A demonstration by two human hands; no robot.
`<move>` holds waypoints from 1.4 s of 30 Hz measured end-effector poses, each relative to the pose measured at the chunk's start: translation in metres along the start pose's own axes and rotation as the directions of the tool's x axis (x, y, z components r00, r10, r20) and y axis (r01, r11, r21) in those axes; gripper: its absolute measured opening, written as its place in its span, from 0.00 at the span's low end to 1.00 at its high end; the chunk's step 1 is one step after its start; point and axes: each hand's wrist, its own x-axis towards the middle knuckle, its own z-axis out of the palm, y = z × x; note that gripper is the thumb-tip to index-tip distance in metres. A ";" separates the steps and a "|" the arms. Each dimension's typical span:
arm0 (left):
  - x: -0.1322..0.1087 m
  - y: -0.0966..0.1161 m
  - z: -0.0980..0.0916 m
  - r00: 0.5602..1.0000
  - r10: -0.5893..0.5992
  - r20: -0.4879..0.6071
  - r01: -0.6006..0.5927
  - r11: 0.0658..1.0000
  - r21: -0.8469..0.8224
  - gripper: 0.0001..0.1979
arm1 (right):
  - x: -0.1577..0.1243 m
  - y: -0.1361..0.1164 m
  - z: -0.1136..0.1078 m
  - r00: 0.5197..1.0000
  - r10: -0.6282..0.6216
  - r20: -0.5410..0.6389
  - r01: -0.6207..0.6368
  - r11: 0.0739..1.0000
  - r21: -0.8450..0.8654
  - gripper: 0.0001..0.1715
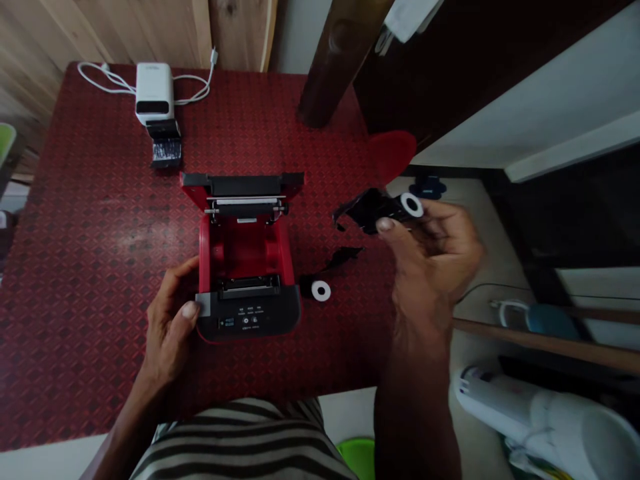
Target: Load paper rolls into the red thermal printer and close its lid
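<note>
A red and black label printer (246,253) stands on the table with its lid (243,190) raised and its red inner bay exposed. My left hand (173,317) grips its left side, thumb on the front corner and fingers along the wall. Above the table's right side, my right hand (435,247) pinches a roll of black ribbon (395,208) with a white core. A crumpled loose end of the ribbon hangs out to the left. Just right of the printer, a second black roll with a white core (321,291) lies on the table, its loose strip trailing up and right.
At the back left sits a small white printer (154,90) with a white cable (197,93) and a black strip coming out. A dark pillar (335,73) rises by the patterned red table's (100,267) back edge. A red stool (395,152) is beyond the right edge.
</note>
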 end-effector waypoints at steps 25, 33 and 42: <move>-0.001 -0.008 0.000 0.999 0.036 -0.036 -0.033 0.995 0.089 0.39 | 0.001 0.005 0.021 0.943 -0.013 0.333 0.064 0.988 -0.142 0.16; -0.001 -0.022 -0.009 0.998 0.055 -0.020 -0.052 0.991 0.122 0.37 | 0.039 -0.017 -0.006 0.988 -0.109 0.110 0.109 0.994 0.003 0.16; -0.004 -0.037 -0.011 0.998 0.048 -0.041 -0.043 0.992 0.122 0.38 | 0.007 0.003 0.041 0.798 0.049 0.601 0.030 0.992 -0.121 0.11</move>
